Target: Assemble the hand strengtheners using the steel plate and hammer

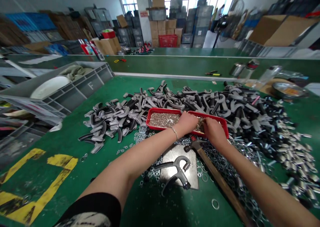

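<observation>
My left hand [188, 122] is closed, its fingertips down at the inner end of the right red tray [227, 132]. My right hand [214, 131] reaches into that same tray with fingers pressed together, close beside the left. Small brass-coloured parts [200, 126] show between the hands; what the fingers hold is too small to make out. The left red tray [148, 120] is full of tiny metal pieces [160, 119]. Below my hands a hand grip strengthener [178, 170] with a spring lies on a metal plate [193, 182]. A claw hammer [212, 170] rests right of it.
Grey and black handles [120, 115] are heaped behind and beside the trays. Loose metal rings [247, 193] and silver cylinders [295, 157] cover the right side. A grey crate [87, 86] stands at the left, pliers [212, 73] and a tin [237, 69] at the back.
</observation>
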Motion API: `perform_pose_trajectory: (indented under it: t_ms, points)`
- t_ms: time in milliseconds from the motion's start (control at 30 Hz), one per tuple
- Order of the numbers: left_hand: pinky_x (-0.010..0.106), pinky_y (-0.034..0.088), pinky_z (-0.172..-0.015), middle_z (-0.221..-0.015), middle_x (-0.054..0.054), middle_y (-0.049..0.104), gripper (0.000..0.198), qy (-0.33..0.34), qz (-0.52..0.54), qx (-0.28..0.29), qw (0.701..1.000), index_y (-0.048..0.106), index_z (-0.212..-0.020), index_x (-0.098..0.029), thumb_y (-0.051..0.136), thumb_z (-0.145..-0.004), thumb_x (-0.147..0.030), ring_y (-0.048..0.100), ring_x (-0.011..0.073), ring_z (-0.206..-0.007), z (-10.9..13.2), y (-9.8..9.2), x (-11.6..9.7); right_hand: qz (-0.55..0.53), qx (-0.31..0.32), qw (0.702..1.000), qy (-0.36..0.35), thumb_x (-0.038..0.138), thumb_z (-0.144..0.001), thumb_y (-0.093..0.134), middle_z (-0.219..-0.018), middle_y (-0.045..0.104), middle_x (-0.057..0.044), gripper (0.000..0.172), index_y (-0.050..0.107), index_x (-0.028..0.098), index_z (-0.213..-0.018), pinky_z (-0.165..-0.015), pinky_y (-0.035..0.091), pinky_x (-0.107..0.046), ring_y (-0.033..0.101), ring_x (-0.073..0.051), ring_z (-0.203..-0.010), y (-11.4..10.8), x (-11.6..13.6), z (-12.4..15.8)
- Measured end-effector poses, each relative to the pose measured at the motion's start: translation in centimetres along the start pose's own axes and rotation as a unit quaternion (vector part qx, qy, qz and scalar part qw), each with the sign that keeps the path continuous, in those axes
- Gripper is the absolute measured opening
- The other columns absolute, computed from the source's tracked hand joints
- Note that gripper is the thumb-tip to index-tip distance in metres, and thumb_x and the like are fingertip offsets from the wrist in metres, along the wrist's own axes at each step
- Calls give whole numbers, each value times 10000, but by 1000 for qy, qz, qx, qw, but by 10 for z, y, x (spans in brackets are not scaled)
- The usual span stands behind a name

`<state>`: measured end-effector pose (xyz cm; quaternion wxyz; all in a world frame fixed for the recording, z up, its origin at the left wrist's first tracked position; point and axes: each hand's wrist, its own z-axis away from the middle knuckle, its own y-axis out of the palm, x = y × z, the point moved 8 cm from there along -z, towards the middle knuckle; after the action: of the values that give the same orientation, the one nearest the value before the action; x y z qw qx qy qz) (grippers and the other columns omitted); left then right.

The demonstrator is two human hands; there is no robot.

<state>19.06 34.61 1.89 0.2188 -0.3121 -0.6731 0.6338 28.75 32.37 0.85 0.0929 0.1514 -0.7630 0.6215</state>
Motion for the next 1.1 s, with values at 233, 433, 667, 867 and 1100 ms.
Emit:
perform_pose_trajectory:
  t_ms: [233,433,667,867,1100]
  points:
    - [299,470,-710,-885,75,667,51,-89,184,-78,976,603,-858,-140,552,-853,-138,621,183,-829,55,-32,15,-160,-28,986,24,377,-954,432,-975,716,-87,293,636,187,-1044,-712,527,-330,671,-205,-765,-44,-3,54]
    - [256,473,-641,-734,-2,639,211,-179,604,-70,773,611,-844,-165,754,-689,-184,599,127,-676,152,-20,21,-334,173,927,9,361,-931,480,-974,682,-52,243,654,230,-1037,-753,540,-338,685,-203,-821,-5,49,149]
    - [305,510,-715,-738,35,712,180,-281,616,-71,733,664,-807,-154,724,-746,-312,677,177,-709,224,-5,19,-255,143,956,14,368,-943,424,-739,630,-13,219,532,227,-814,-627,479,-297,610,-183,-647,15,60,149]
    - [285,474,-703,-769,29,703,150,-283,549,-87,782,674,-801,-162,663,-798,-312,648,184,-741,237,6,14,-158,132,978,-44,321,-962,407,-805,640,-46,212,531,220,-822,-667,461,-301,604,-199,-728,17,69,144]
    - [346,403,-889,-858,18,657,113,-198,366,-129,900,650,-752,-182,657,-852,-236,577,196,-901,223,0,-15,-59,144,972,-174,244,-962,447,-896,641,-85,167,587,217,-876,-840,448,-387,570,-267,-921,14,89,151]
